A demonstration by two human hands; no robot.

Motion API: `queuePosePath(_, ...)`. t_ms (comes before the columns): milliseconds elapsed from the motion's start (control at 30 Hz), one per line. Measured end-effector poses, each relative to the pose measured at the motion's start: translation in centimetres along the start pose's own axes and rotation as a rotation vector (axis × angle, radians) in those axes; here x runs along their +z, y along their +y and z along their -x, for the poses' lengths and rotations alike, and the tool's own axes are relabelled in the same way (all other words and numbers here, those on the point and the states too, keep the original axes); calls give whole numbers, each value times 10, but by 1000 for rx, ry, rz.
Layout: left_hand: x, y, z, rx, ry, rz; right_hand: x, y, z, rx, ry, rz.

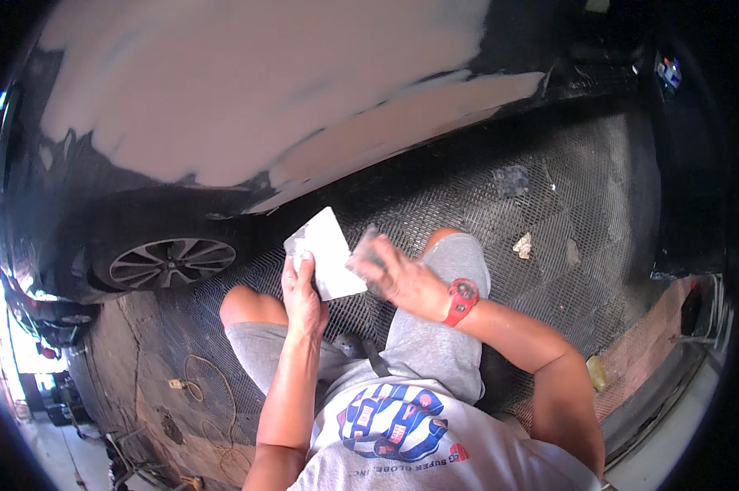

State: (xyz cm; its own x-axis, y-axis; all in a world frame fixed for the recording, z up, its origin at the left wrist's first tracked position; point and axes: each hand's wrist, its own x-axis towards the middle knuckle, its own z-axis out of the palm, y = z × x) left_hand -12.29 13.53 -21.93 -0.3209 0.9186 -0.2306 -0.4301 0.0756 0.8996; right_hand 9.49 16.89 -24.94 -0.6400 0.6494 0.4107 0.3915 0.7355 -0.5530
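I am sitting low beside the dark car (75, 180), and my left hand (302, 296) is closing its fingers around the bottom edge of a flat white spreader board (328, 254) in the middle of the picture, tipping its face up so I can get at it. My right hand (402, 278), with the red watch (461, 300), is curling around a small scraper (368, 252) that looks blurry, and I am pressing it on the board's right edge. The big pale filler patch (247, 82) is spreading across the car door at the top.
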Motion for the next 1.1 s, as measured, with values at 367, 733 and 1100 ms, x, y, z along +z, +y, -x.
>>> queuePosePath(367, -8, 7, -11, 77, 117, 64, -13, -32, -26, 716, 323, -1629)
queuePosePath(733, -49, 31, -9, -364, -250, 57, -33, -12, -22, 760, 318, -1477)
queuePosePath(1100, -52, 14, -3, -166, -254, -98, -29, -28, -40, 580, 31, -301)
